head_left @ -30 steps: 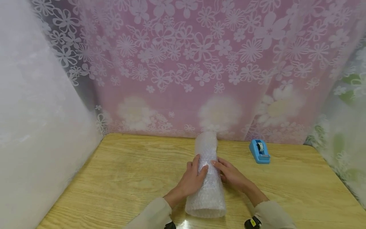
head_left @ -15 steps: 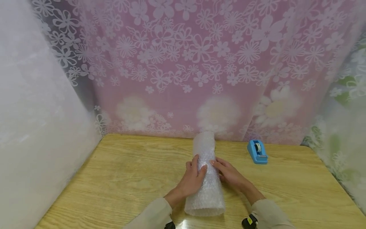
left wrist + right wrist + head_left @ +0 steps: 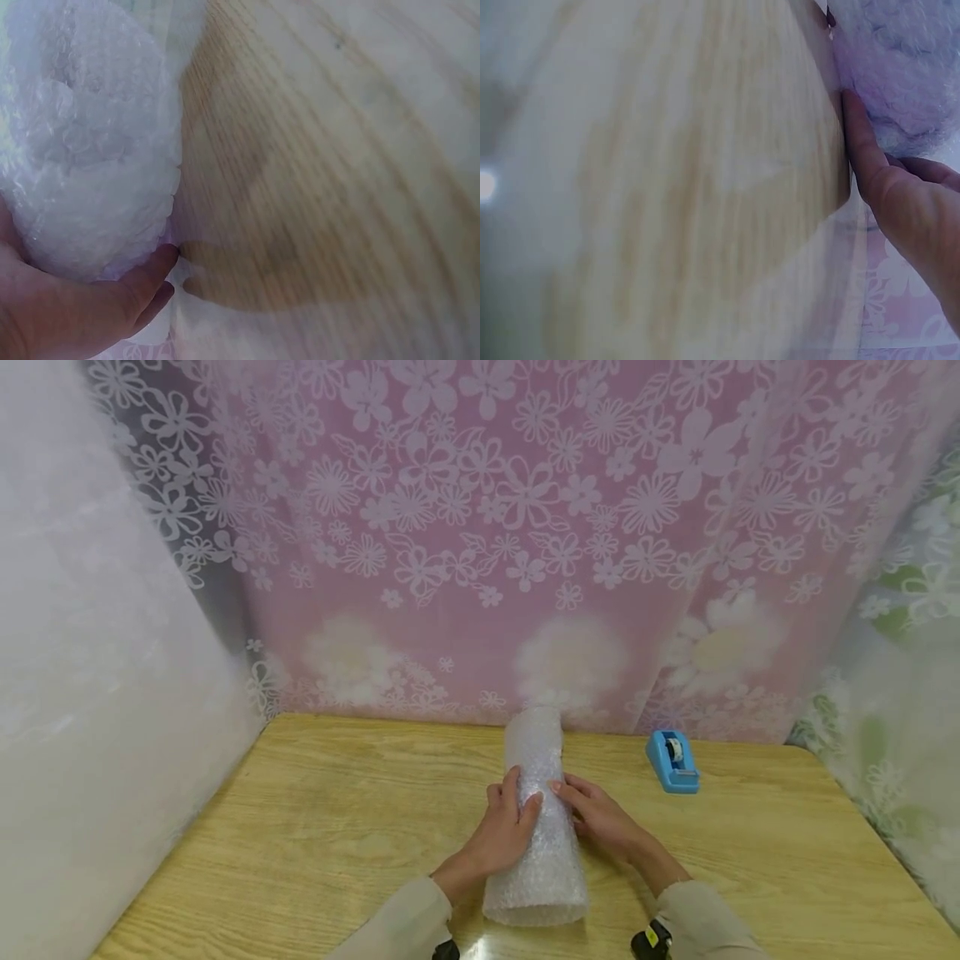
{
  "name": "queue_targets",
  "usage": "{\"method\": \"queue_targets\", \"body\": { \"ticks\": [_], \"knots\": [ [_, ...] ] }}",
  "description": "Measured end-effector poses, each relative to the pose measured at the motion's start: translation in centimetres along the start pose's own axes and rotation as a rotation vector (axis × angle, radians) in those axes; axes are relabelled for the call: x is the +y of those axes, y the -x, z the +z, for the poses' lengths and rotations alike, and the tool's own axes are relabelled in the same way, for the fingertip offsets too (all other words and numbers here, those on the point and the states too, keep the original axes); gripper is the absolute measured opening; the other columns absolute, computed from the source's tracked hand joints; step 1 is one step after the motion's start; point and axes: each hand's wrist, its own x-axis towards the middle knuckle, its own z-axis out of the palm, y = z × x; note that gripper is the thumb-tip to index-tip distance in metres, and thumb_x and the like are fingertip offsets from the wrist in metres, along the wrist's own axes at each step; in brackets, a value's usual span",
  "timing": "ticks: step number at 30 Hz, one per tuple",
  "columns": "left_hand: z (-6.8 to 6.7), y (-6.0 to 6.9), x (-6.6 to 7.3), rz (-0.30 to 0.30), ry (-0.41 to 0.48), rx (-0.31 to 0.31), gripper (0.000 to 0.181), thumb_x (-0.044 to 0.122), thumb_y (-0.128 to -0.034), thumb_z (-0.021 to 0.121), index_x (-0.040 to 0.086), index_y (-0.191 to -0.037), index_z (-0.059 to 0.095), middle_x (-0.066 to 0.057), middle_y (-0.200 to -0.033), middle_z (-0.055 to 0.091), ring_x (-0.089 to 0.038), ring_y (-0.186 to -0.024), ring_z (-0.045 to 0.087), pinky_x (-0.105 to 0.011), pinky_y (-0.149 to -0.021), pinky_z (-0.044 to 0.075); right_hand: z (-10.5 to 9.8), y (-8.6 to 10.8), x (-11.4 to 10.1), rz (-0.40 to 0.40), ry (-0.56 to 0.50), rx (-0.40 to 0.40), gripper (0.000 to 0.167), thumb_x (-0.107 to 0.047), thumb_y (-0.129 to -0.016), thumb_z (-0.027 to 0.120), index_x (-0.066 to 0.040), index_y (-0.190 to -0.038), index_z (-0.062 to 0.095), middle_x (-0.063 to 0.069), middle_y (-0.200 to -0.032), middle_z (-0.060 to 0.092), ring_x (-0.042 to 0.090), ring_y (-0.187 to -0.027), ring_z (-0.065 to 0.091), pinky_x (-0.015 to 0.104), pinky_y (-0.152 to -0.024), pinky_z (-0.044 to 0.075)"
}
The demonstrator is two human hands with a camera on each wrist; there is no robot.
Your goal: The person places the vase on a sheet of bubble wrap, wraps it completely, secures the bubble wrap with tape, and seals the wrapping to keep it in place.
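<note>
A roll of bubble wrap lies lengthwise on the wooden table, its open end facing me. My left hand grips it from the left, the thumb on top and the fingers over its far left side. From the right, my right hand holds it with the thumb on top and the other fingers low against its side. In the left wrist view, fingers curve along the bubble wrap. In the right wrist view, fingers lie between the tabletop and the roll. What is inside the roll cannot be seen.
A blue tape dispenser with a roll of tape stands at the back right of the wooden table. A pink flowered curtain hangs along the back edge. Pale sheets hang at the left and right sides.
The head view has shifted a little, so the roll and tape dispenser appear slightly further left. Both hands keep the same hold on the bubble wrap.
</note>
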Motion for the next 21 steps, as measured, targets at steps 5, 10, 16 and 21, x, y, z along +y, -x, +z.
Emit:
{"method": "queue_targets", "body": {
  "ticks": [5,10,16,21],
  "knots": [
    [-0.2,-0.1,-0.2,0.009,0.004,0.008,0.063,0.043,-0.1029,0.032,0.001,-0.147,0.014,-0.027,-0.120,0.034,-0.036,-0.101,0.052,-0.051,-0.089,0.043,-0.1,-0.3,-0.2,0.014,-0.018,-0.007,0.074,-0.044,-0.097,0.051,-0.003,-0.150,0.019,0.018,-0.149,0.030,0.031,-0.128,0.040,0.048,-0.101,0.037],
    [-0.5,-0.3,-0.1,-0.019,0.020,-0.005,0.065,0.047,-0.1018,0.031,0.005,-0.148,0.014,-0.025,-0.124,0.033,-0.035,-0.102,0.052,-0.051,-0.089,0.043,-0.5,-0.4,-0.7,0.018,0.010,0.006,0.074,-0.043,-0.097,0.052,-0.004,-0.150,0.019,0.019,-0.147,0.032,0.033,-0.126,0.043,0.048,-0.097,0.041],
    [-1.4,-0.7,0.3,-0.067,-0.018,-0.030,0.067,0.055,-0.0998,0.026,0.010,-0.149,0.018,-0.024,-0.130,0.035,-0.038,-0.105,0.054,-0.053,-0.088,0.043,-1.3,-0.5,-1.5,0.037,0.144,0.074,0.082,-0.043,-0.093,0.058,-0.004,-0.151,0.014,0.022,-0.148,0.030,0.038,-0.125,0.045,0.046,-0.092,0.046],
    [-3.3,-1.7,1.2,-0.124,-0.137,-0.011,0.076,0.065,-0.0956,0.018,0.010,-0.148,0.027,-0.025,-0.130,0.045,-0.039,-0.104,0.057,-0.055,-0.080,0.045,-3.2,0.1,-3.2,-0.054,0.416,0.095,0.075,-0.044,-0.098,0.048,-0.002,-0.151,0.015,0.024,-0.147,0.030,0.042,-0.127,0.041,0.050,-0.094,0.043]
  ]
}}
